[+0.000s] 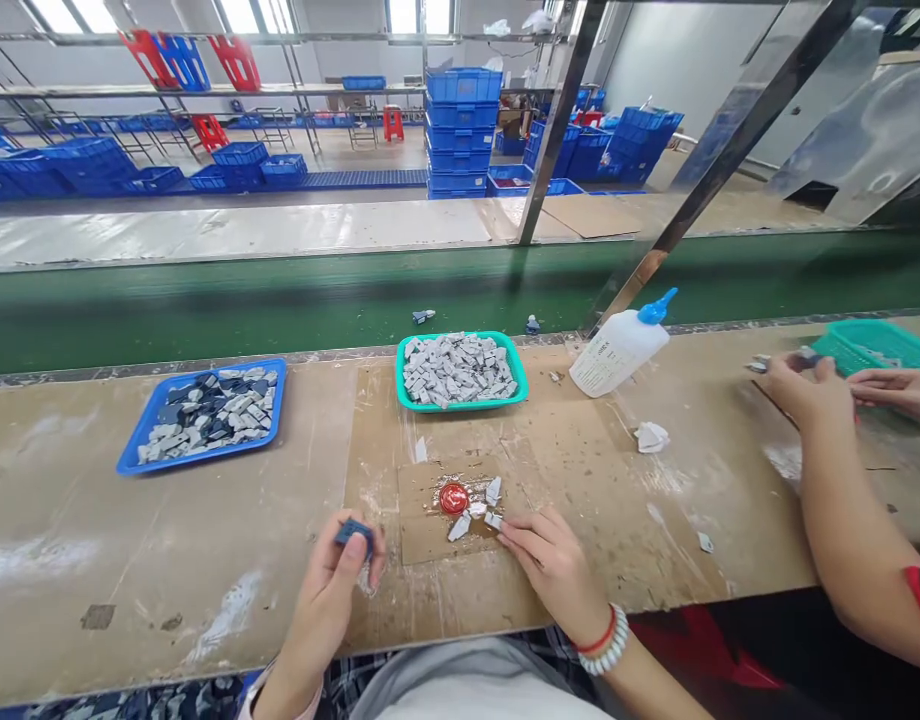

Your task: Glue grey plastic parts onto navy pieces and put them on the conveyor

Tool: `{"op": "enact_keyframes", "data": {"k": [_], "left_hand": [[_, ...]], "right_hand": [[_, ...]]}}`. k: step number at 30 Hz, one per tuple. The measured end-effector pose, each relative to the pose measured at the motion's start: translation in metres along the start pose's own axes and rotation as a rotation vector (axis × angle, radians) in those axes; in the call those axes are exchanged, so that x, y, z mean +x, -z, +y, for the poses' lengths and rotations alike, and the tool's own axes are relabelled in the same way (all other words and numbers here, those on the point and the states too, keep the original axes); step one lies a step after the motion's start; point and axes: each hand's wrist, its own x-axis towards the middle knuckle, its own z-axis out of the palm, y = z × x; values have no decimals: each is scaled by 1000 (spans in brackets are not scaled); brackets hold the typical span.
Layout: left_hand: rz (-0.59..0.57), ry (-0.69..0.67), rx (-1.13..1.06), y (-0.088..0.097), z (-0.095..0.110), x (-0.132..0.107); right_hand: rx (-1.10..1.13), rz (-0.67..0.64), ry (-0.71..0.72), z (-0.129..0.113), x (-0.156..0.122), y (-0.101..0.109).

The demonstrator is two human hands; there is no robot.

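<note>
My left hand (332,590) is closed around a small dark blue block (354,533), held just above the table's near edge. My right hand (550,565) rests on the table with fingers reaching toward several small grey pieces (476,512) lying beside a red blob of glue (453,497) on a cardboard patch (430,535). Its fingertips touch the nearest grey piece; whether they grip it is unclear. A green tray (520,372) of grey pieces stands behind, and a blue tray (141,440) of grey and dark pieces stands at the left.
A white squeeze bottle with a blue nozzle (621,345) lies tilted right of the green tray. A co-worker's arms and hands (812,395) work at the right beside a green basket (872,345). A green conveyor belt (280,300) runs behind the table. Blue crates (464,130) are stacked beyond.
</note>
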Motion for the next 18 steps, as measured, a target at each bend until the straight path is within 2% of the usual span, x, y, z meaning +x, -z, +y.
{"op": "enact_keyframes", "data": {"k": [2,5,8,10,13,18], "left_hand": [[-61,13,14,-8,-2,5],[-118,58,61,-20,-1,13],[-163,80,196,-37,8,19],[-214,57,265,-49,18,22],[-279,15,270,-66,29,24],[-259,-48,266,-76,38,23]], "right_hand": [[61,4,-49,0,1,4],[247,4,-229,-1,8,12],[476,-50,-396,-7,18,20],[597,-76,-424,-14,25,25],[629,-56,-314,-32,33,28],[436,92,-34,-60,36,26]]}}
